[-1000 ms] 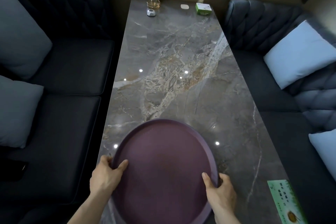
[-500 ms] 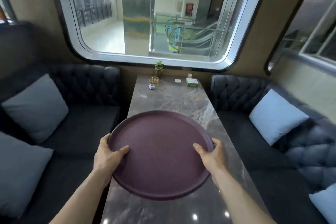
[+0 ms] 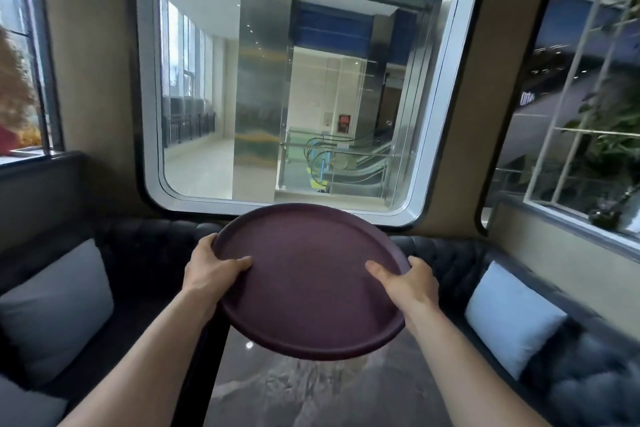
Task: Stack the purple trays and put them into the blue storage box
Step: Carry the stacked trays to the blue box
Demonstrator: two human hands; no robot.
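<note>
Purple tray [image 3: 311, 284] held between left hand [image 3: 211, 269] and right hand [image 3: 405, 279], both gripping its rim.

Booth seating: big rounded-corner window [image 3: 304, 80] with a silver frame fills the upper centre, looking out on a bright hall with a metal-clad column and escalators [image 3: 346, 163] at lower right of the pane. Tan wall [image 3: 93, 62] either side. Narrow window [image 3: 20, 55] at far left edge, red-orange foliage behind it. Arched window [image 3: 585, 97] with white grid bars at right, green leaves beyond, probably a plant, blurred. Dark tufted sofas [image 3: 149, 246] on both sides; grey cushion [image 3: 55, 302] lower left, pale blue cushion [image 3: 512, 315] lower right. Grey marble table [image 3: 311, 392] at bottom centre, glossy, one ceiling-light reflection on it. Daylight mostly from the centre window.
</note>
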